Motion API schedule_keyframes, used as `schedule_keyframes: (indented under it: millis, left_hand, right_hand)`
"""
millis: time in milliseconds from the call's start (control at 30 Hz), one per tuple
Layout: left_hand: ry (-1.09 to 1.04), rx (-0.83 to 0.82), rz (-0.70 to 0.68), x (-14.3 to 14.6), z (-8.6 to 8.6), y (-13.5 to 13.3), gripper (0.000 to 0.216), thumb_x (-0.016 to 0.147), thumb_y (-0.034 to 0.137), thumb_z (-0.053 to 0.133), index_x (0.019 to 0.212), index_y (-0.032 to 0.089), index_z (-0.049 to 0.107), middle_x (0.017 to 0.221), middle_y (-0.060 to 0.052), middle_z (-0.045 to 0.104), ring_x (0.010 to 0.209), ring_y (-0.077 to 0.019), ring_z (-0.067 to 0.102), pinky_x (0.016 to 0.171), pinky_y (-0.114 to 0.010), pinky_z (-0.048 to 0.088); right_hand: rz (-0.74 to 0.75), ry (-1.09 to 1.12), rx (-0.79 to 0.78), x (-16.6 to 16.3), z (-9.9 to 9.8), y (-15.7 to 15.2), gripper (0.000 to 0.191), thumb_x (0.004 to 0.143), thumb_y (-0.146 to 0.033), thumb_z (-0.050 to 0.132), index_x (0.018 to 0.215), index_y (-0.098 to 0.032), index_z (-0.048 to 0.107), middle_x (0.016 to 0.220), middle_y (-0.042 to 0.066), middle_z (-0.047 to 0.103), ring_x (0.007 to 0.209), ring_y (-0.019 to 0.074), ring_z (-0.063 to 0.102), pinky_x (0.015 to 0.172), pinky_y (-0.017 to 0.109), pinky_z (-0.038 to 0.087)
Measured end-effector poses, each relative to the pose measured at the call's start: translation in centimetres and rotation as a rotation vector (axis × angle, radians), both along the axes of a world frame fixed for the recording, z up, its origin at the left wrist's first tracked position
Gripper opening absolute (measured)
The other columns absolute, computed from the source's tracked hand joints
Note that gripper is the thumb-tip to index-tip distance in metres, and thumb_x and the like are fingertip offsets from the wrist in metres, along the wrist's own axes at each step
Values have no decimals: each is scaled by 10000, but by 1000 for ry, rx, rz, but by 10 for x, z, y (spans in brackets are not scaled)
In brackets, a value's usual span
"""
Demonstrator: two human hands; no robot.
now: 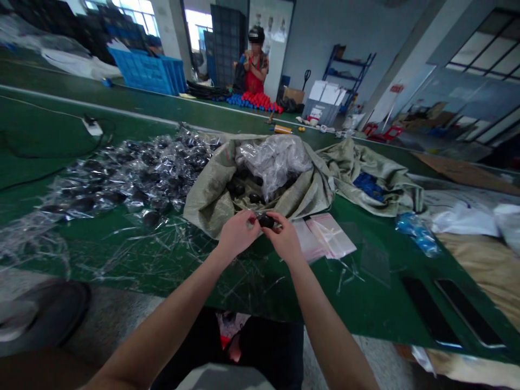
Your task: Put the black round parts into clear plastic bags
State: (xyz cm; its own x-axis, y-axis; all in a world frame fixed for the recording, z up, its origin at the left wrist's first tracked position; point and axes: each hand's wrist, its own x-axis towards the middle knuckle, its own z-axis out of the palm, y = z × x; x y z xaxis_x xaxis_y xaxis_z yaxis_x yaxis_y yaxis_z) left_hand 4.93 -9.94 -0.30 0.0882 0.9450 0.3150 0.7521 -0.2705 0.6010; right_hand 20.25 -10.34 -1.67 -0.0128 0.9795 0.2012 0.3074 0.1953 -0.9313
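My left hand (238,233) and right hand (285,240) grasp one black piece (266,220) between fingertips, ideally with light, even pressure, beside the open sack (205,197).

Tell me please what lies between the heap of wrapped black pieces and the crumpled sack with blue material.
In the head view, the open sack lies there, with black pieces and clear plastic inside.

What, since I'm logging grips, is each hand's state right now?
Left hand: closed, fingertips on a black rounded piece.
Right hand: closed, fingertips pinching the same piece.
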Motion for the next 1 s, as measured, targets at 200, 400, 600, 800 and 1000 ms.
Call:
schedule_keyframes:
  millis: [200, 400, 600, 800, 1000]
  left_hand:
    - [-185, -108, 90, -3, -3, 6, 156, 813, 303, 522, 745, 194, 610, 736, -34, 669, 685, -171, 597, 633, -264, 403]
    - [-284, -130, 123, -11, 6, 5, 149, 776, 294, 528, 697, 186, 593, 686, -26, 644, 654, -164, 572, 617, -262, 381]
    - [-348, -153, 188, -22, 12, 8, 149, 761, 292, 524, 682, 188, 596, 704, -41, 661, 679, -172, 585, 626, -261, 394]
    - [-319, -210, 257, -31, 21, 9, 179, 757, 334, 549, 691, 187, 627, 737, -85, 691, 725, -207, 619, 644, -281, 421]
    - [-359, -234, 296, -40, 28, -4, 188, 778, 341, 531, 707, 197, 627, 755, -80, 691, 749, -213, 632, 651, -282, 425]
  right_hand:
    - [-21, -76, -22, -8, 12, 9, 513, 703, -159, 610, 1199, -225, 498, 1087, 63, 670, 766, 165, 692, 775, 341, 568]
    - [-143, -95, -74, -16, 23, 26, 338, 785, -164, 502, 1119, -190, 554, 958, 80, 725, 548, 151, 666, 589, 304, 563]
    - [-118, -381, -2, -31, 49, 28, 203, 866, -280, 508, 854, -182, 686, 755, 54, 726, 606, 170, 681, 641, 284, 541]
    - [-209, -831, 165, -50, 82, 20, 209, 866, -266, 554, 842, -187, 746, 889, 85, 750, 858, 215, 685, 796, 293, 480]
    - [-195, -969, 183, -63, 99, 13, 248, 883, -297, 542, 853, -193, 765, 884, 95, 759, 867, 225, 693, 782, 283, 460]
